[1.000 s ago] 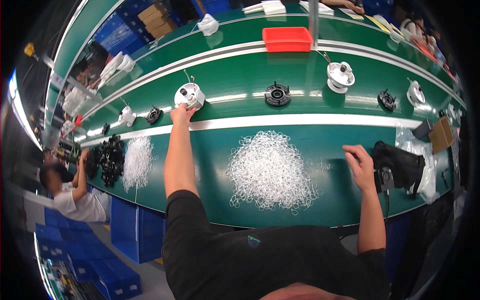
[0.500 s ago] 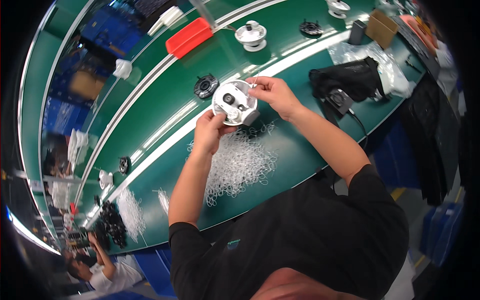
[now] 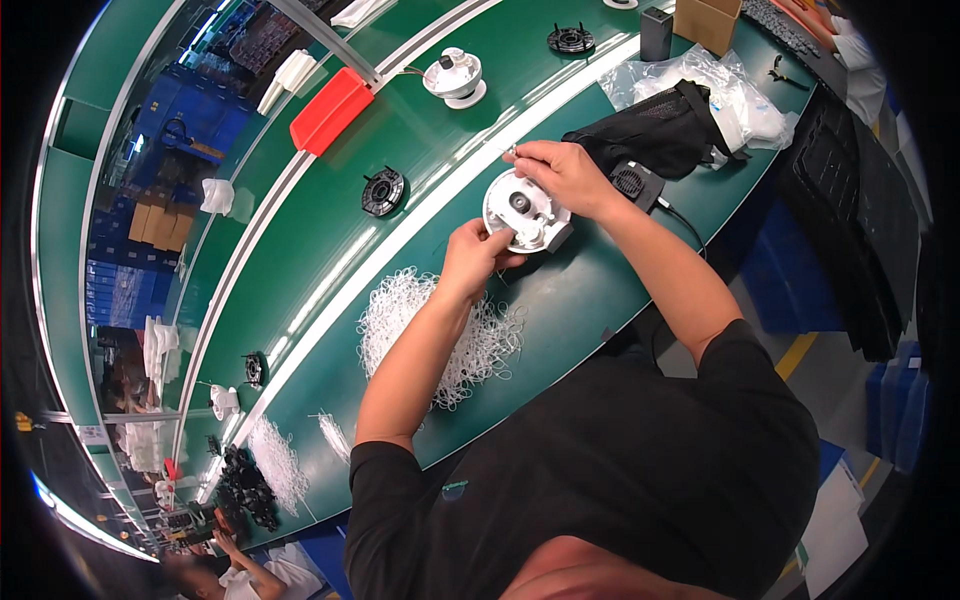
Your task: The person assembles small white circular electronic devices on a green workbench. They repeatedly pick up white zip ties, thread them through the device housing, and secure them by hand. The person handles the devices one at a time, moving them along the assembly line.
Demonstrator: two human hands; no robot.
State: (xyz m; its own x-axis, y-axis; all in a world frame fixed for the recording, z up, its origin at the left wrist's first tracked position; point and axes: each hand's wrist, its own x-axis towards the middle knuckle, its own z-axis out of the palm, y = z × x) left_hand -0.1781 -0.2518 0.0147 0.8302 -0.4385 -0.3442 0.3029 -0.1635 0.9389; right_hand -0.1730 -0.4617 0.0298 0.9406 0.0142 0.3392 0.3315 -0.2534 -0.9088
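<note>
My left hand [image 3: 478,258] is closed on the lower left edge of a round white plastic housing [image 3: 505,205], thumb over its rim. The housing is tilted with its hollow side up, showing a dark round part in the middle and a squarish block at its lower right edge. Above the upper rim, my right hand [image 3: 560,172] pinches what looks like a thin white strand [image 3: 513,153]; where it runs is too small to follow. A heap of white cord loops [image 3: 395,315] lies on the bench beneath my left forearm.
A black ring-shaped part [image 3: 383,191] sits on the green belt, with a white domed unit [image 3: 453,77] and a red tray [image 3: 332,110] beyond. A black bag [image 3: 640,130], a small black fan-like device [image 3: 632,182] and clear plastic [image 3: 740,105] lie right. A co-worker's arm [image 3: 245,565] shows lower left.
My view has shifted, and the housing now appears farther right, away from the black ring part. My right hand has risen from the housing's rim to just above it, fingers still pinched.
</note>
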